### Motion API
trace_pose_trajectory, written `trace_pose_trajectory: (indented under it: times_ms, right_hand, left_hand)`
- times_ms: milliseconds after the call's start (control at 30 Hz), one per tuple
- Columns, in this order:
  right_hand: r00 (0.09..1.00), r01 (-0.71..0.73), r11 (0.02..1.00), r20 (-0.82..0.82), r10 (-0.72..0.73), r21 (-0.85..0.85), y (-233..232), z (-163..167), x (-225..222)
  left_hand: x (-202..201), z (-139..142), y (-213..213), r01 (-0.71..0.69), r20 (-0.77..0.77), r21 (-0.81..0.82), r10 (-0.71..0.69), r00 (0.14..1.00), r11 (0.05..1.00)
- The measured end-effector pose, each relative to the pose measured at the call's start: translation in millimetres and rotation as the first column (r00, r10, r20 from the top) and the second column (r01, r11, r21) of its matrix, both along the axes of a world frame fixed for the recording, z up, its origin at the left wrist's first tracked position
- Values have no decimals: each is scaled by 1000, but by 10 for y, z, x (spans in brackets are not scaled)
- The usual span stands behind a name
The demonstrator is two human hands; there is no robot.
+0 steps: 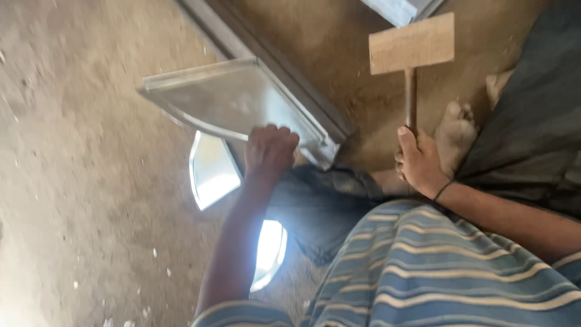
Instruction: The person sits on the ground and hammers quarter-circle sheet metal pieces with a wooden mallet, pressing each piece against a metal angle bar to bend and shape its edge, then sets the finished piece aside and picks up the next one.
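On the dirt floor [72,151], my left hand [269,151] presses closed on the sheet-metal piece [230,100] against a steel rail [284,79]; my right hand [417,160] grips the raised wooden mallet [411,45]. Its edge looks partly folded, with hammering left.

Wooden mallet [412,43] raised in my right hand [420,162] over a sheet-metal piece [230,100].

My left hand [269,150] grips the curved edge of the sheet, which rests against a metal rail [284,72] on the dirt floor [78,151]; my bare foot [455,133] lies just beside my right hand.
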State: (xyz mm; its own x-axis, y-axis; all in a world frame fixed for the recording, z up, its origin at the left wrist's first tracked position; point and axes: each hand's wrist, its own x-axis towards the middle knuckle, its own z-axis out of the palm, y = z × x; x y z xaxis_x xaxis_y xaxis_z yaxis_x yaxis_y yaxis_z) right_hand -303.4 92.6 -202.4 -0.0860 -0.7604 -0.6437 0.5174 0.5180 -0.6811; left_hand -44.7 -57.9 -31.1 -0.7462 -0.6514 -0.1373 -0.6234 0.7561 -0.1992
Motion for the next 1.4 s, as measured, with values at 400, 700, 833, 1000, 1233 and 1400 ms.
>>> trace_pose_trajectory:
  times_ms: [400,700,833,1000,1233,1400]
  right_hand:
    - [669,-550,827,-654,353,-116,93,-164,59]
    - [827,-474,876,-299,477,86,-345,43,120]
    - [987,-132,991,-87,132,7,-551,22,166]
    - [742,-516,853,-540,398,-81,-796,-1,253]
    - [788,-384,904,-577,214,-189,-1201,271,348]
    - [899,-79,985,-439,5,-151,-1467,172,373]
  left_hand:
    - [29,0,43,13,-92,-36,-17,996,999]
    - [-155,192,260,-49,-45,25,50,998,998]
    - [-217,295,374,-50,-100,78,58,993,996]
    - [-318,402,455,-11,-79,43,14,997,999]
    - [-373,485,486,-48,-131,68,57,990,997]
    - [-377,468,456,-71,-70,119,80,994,990]
